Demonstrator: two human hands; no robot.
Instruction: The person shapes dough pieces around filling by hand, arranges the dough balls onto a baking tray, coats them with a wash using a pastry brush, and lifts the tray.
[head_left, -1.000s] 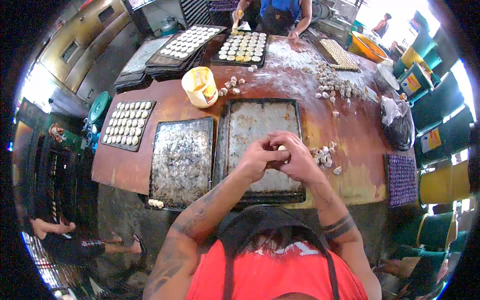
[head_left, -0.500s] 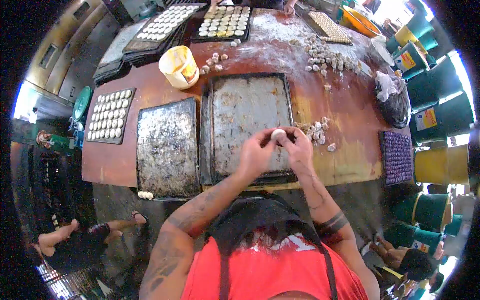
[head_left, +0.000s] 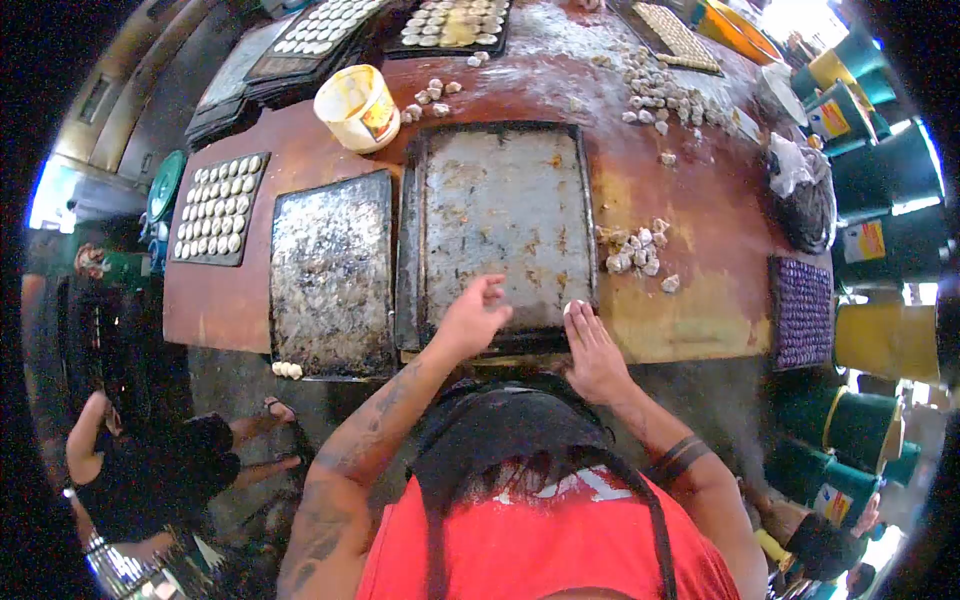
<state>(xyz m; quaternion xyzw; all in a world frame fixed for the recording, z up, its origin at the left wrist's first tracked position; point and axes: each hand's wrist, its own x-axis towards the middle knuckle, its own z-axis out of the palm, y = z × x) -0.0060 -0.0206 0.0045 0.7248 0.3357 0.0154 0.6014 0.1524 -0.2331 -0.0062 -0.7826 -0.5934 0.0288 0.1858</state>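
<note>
Your right hand [head_left: 597, 355]: fingers straight, together; pale dough piece [head_left: 568, 308] at their tips, near right corner of tray [head_left: 505, 220]; can't tell if gripped. Your left hand [head_left: 474, 318]: over tray, fingers loosely curled, parted. Beyond: floury lumps [head_left: 640, 252] on table [head_left: 690, 325].

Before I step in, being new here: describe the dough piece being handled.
On the reddish-brown table, find the central, stained baking tray. At its near right corner is a small, white dough piece, the only one touching the right hand.
</note>
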